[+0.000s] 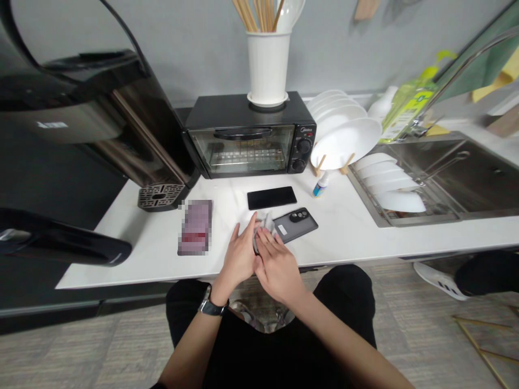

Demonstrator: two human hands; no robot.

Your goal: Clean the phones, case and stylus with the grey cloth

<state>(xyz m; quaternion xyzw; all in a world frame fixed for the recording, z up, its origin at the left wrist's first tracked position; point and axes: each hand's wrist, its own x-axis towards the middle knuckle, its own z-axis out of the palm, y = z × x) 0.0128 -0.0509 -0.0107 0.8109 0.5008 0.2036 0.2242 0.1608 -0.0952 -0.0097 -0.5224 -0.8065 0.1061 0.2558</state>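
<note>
My left hand (239, 253) and my right hand (280, 266) meet near the counter's front edge, both closed around a crumpled light grey cloth (265, 220). A dark edge shows under the cloth at my right fingertips; what it belongs to is hidden. Just right of the cloth lies a grey phone case (298, 229) with a black camera surround. Behind it a black phone (272, 198) rests flat, dark face up. A small spray bottle (320, 185) with a blue label stands upright beyond the case. Left of my hands lies a blurred-out purple flat item (196, 227).
A black toaster oven (247, 148) carries a white pot (268, 67) of chopsticks. A coffee-machine-like dispenser (101, 119) stands at left. White plates (346, 141) fill a rack beside the sink (478, 178); a green soap bottle (409, 105) is behind. Another person's shoe (440, 280) shows at right.
</note>
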